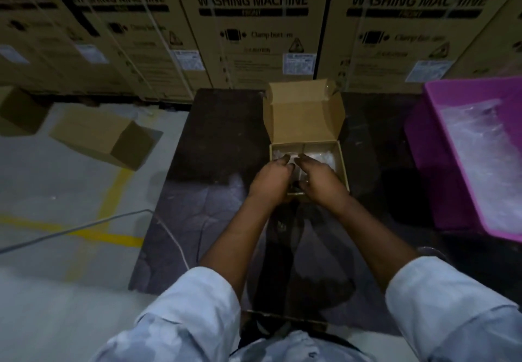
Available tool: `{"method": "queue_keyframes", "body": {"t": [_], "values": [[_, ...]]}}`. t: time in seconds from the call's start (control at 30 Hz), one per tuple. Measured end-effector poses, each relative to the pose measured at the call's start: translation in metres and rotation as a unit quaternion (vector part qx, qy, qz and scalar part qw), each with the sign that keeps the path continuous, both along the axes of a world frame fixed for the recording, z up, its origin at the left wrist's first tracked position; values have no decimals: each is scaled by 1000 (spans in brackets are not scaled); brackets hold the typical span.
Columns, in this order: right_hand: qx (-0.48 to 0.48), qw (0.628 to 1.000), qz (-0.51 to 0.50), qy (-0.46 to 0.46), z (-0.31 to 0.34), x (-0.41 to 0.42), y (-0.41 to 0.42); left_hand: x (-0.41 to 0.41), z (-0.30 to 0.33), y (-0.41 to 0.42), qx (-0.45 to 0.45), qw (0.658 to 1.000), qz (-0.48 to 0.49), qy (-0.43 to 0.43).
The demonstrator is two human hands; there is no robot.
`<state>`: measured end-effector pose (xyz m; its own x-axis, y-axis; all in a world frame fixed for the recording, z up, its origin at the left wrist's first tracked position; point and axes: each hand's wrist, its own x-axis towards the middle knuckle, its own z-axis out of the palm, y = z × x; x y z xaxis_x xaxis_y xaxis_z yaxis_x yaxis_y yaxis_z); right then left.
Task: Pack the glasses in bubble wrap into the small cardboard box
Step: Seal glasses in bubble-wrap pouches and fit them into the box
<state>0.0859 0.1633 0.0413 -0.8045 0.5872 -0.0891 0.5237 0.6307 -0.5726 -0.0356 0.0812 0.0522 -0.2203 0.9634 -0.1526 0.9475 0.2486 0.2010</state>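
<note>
Both hands, left (272, 176) and right (316, 176), reach into the box (340, 164) over the wrapped glasses (324, 156), finger grip impossible to tell; probably light, squishy outside, fragile inside, so cradle the bundle's sides.

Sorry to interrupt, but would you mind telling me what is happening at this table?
A person is packing a small cardboard box on a dark table. Both the left hand and right hand reach into it, where bubble wrap shows; their grip is hidden. The lid stands open. A pink bin of more wrap sits to the right.
</note>
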Motion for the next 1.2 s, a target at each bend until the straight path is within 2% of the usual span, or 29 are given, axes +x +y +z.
{"method": "queue_keyframes", "body": {"t": [0.53, 0.73, 0.9, 1.03, 1.2], "values": [[12, 999, 9, -49, 0, 2, 4, 5, 4, -2, -20, 1000, 2, 19], [6, 998, 25, -63, 11, 6, 9, 5, 7, -1, 0, 1000, 14, -19], [5, 1000, -29, -11, 8, 28, 10, 12, 15, -11, 67, 996, 33, -41], [3, 994, -80, 74, 11, 45, 9, 19, 18, -15, 149, 986, 55, -52], [-11, 979, -125, 159, 36, 73, 10, 47, 28, 0, 211, 973, -7, -97]]}}
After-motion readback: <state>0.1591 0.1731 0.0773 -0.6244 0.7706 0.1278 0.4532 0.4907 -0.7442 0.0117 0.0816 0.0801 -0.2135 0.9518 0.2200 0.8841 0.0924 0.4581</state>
